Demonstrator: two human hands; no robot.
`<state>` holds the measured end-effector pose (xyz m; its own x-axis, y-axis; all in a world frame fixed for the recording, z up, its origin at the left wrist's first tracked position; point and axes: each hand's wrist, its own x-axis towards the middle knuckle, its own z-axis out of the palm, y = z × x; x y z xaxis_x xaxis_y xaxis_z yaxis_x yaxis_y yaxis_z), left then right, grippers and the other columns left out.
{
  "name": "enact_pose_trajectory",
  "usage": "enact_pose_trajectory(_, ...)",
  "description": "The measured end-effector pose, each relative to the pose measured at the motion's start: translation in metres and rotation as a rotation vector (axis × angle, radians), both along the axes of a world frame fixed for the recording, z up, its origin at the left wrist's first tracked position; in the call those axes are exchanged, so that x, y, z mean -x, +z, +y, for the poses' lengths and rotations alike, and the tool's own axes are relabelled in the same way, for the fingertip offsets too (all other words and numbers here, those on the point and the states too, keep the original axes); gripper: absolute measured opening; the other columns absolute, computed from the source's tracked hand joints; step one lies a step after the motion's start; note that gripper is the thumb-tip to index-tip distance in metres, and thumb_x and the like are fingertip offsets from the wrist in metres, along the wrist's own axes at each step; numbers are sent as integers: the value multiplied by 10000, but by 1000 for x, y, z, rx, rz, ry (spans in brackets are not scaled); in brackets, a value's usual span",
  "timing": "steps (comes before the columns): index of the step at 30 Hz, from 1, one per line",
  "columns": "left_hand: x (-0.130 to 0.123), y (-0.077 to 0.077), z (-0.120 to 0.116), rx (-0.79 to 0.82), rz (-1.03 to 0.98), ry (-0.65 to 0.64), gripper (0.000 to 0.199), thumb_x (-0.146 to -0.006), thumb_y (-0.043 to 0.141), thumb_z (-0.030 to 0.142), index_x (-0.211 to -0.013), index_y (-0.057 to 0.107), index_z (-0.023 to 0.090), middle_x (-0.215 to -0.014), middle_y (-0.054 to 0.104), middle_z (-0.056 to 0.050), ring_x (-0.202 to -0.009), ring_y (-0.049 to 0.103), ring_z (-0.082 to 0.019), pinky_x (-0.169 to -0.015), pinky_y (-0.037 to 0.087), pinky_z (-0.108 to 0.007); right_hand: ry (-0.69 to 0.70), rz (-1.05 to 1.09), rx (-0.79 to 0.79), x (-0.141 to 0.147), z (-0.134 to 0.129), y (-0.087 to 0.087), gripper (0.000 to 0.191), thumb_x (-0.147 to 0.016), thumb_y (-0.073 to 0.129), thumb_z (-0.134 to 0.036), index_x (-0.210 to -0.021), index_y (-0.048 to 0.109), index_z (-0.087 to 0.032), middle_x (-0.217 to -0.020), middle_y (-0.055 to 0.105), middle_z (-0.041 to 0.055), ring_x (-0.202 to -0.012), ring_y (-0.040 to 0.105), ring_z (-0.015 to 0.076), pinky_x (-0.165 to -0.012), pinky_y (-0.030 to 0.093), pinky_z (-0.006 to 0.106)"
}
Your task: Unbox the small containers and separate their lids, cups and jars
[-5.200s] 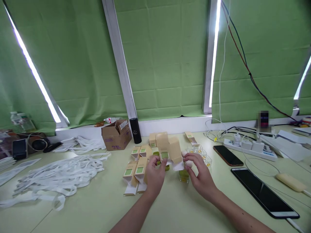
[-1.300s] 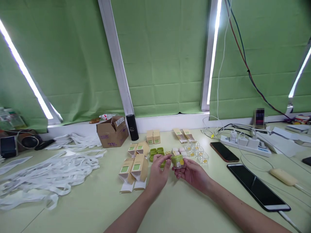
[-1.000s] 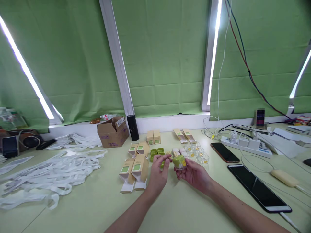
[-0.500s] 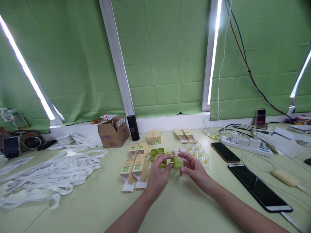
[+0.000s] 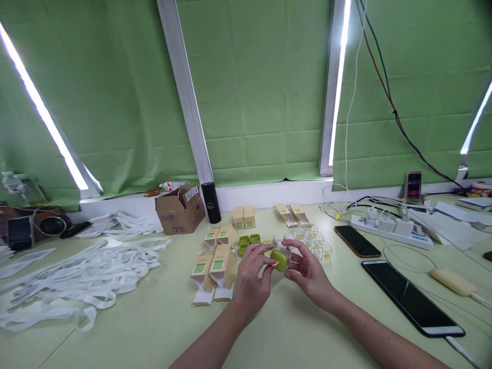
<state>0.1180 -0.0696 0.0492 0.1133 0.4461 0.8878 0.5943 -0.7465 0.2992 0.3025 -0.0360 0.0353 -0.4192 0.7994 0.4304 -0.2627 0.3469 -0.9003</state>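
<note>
Over the middle of the table, both hands meet around a small rounded green case [image 5: 279,260]. My left hand [image 5: 253,271] pinches its left side, and a thin pale strip shows at those fingertips. My right hand [image 5: 307,269] has its fingers curled at the case's right side, along a clear edge that is hard to make out. Just behind are green square containers [image 5: 249,241], partly covered by the left hand. Clear cups [image 5: 317,243] with yellow centres stand beyond my right fingers. Whitish pieces [image 5: 280,239] lie between them, partly hidden.
Left of my hands lie open beige cartons [image 5: 219,266]; closed ones [image 5: 244,218] stand farther back. White straps [image 5: 88,277] are heaped at left. A brown cardboard box [image 5: 179,212] and black cylinder [image 5: 211,202] stand by the wall. Phones [image 5: 411,297], cables and a power strip [image 5: 392,230] occupy the right.
The green case has turned between my fingers, so a broader rounded face shows. My left fingers have shifted slightly on it, and both hands stay in nearly the same place.
</note>
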Motion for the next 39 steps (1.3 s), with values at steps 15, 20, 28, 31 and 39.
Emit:
enact_pose_trajectory(15,-3,-3,-2,144,-45,34,135,-920,582,94,-882,607,222,-1120,749,-92,-1077,695,-239,-921,537,-402,-370,-373,-558,-5,8,-8,413,-902,652,-229,-1301,569,-298,-1286,625,112,-1255,554,321,-959,575,505)
enact_pose_trajectory(20,-4,-4,-1,328,-135,16,114,-930,574,138,-856,570,224,-1109,748,-82,-1055,701,-233,-907,536,-391,-350,-403,-530,-6,9,-10,427,-904,655,-231,-1318,575,-293,-1346,597,108,-1273,569,305,-1053,528,510)
enact_pose_trajectory(28,-2,-6,2,492,-340,-81,139,-978,570,309,-875,536,223,-1181,733,-129,-1098,701,-247,-889,557,-388,-359,-416,-473,-8,13,-12,439,-896,646,-239,-1328,581,-289,-1358,607,104,-1289,562,303,-1053,518,501)
enact_pose_trajectory(31,1,-8,9,518,-519,-124,251,-937,649,432,-883,536,215,-1166,732,-139,-1102,701,-256,-899,566,-391,-375,-410,-460,-10,12,-10,461,-904,627,-246,-1357,551,-286,-1360,612,107,-1248,590,297,-1020,537,484)
enact_pose_trajectory(39,7,-3,19,649,-963,-182,456,-768,817,534,-880,560,175,-874,742,-60,-785,732,-193,-723,619,-335,-455,-354,-552,-17,13,4,251,-985,505,-247,-1215,598,-287,-1343,606,98,-1284,568,284,-1072,489,481)
